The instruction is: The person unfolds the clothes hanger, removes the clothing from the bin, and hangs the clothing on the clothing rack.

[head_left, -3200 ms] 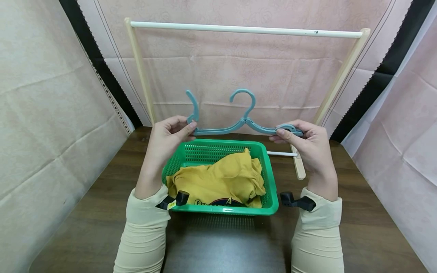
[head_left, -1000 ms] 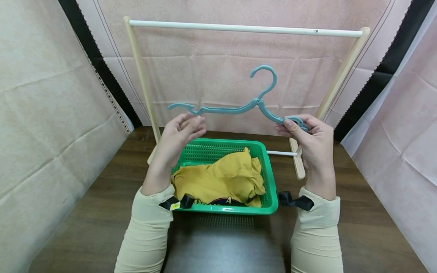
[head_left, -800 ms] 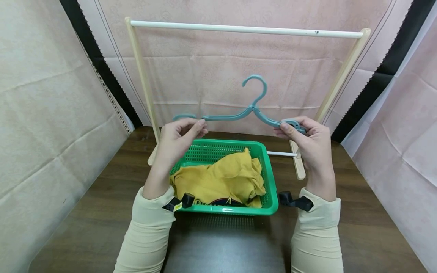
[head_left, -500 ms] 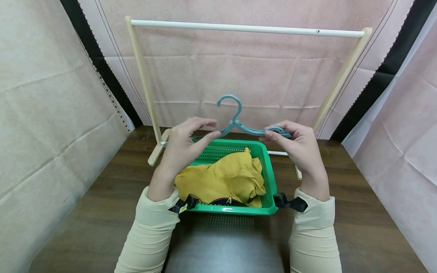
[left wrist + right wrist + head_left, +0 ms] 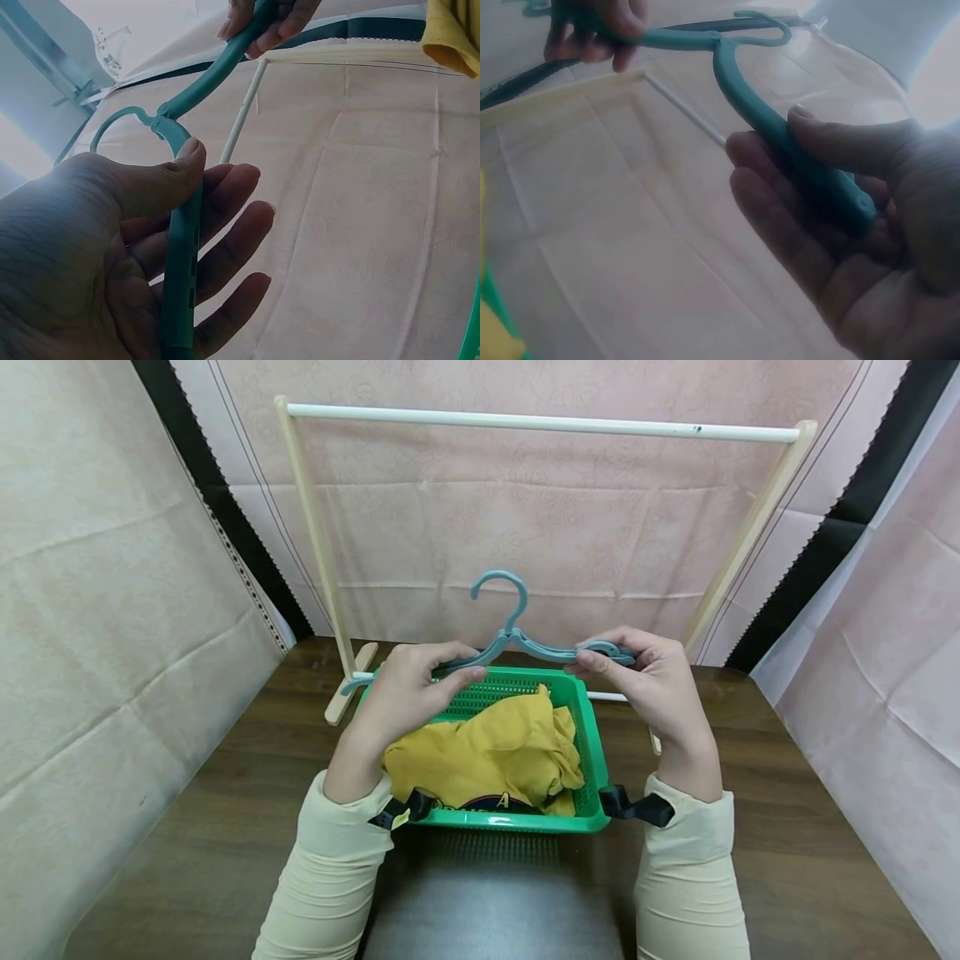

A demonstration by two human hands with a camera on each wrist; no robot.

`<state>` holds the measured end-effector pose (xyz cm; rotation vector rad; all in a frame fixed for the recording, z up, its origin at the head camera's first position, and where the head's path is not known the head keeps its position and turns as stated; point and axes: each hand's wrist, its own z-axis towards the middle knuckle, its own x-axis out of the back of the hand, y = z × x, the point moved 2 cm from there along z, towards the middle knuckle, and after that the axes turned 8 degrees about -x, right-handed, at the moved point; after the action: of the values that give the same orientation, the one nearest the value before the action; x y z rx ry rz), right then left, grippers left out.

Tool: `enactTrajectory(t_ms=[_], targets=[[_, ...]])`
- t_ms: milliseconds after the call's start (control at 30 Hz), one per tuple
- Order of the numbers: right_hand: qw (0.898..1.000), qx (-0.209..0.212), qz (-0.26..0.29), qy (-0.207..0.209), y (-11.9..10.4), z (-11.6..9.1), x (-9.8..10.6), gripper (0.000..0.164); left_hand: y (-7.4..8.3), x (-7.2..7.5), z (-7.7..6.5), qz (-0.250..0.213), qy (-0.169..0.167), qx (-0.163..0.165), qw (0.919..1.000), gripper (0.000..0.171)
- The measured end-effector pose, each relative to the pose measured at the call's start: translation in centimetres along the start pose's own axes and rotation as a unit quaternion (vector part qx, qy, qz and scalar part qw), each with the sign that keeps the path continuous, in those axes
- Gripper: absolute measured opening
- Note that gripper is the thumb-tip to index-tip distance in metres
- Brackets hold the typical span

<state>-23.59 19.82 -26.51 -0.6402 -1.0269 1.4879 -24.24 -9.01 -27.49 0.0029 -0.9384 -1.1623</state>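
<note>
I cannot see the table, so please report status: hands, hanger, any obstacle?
Left hand and right hand each grip one arm of the teal hanger. Hanger held level above green basket. Nothing in the way.

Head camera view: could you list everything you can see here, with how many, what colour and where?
hanger: one, teal, held above the basket's far side, hook up
basket: one, green, on the table in front of the person
garment: one, yellow with a dark print, crumpled in the basket
drying rack: one, pale wood posts with white rails, behind the basket
table: one, dark brown wood, under everything
backdrop cloth: pinkish, on all sides
sleeves: two, cream, with black wrist straps
left hand: one, pinches the hanger's left arm
right hand: one, pinches the hanger's right end
</note>
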Motion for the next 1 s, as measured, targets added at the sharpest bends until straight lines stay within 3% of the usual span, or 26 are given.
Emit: enactTrajectory(t_ms=[367, 833, 1000], targets=[[1.0, -0.005, -0.019, 0.004, 0.08, -0.11, 0.3, 0.012, -0.02, -0.01, -0.03, -0.022, -0.001, 0.016, 0.9996, 0.008], [0.999, 0.032, -0.031, 0.026, -0.01, -0.16, 0.82, 0.01, -0.04, 0.02, -0.05, -0.026, -0.007, 0.038, 0.9989, 0.005], [0.999, 0.042, -0.011, 0.029, 0.01, -0.14, 0.85, 0.011, 0.05, 0.02, -0.03, -0.021, -0.016, 0.047, 0.9986, 0.005]])
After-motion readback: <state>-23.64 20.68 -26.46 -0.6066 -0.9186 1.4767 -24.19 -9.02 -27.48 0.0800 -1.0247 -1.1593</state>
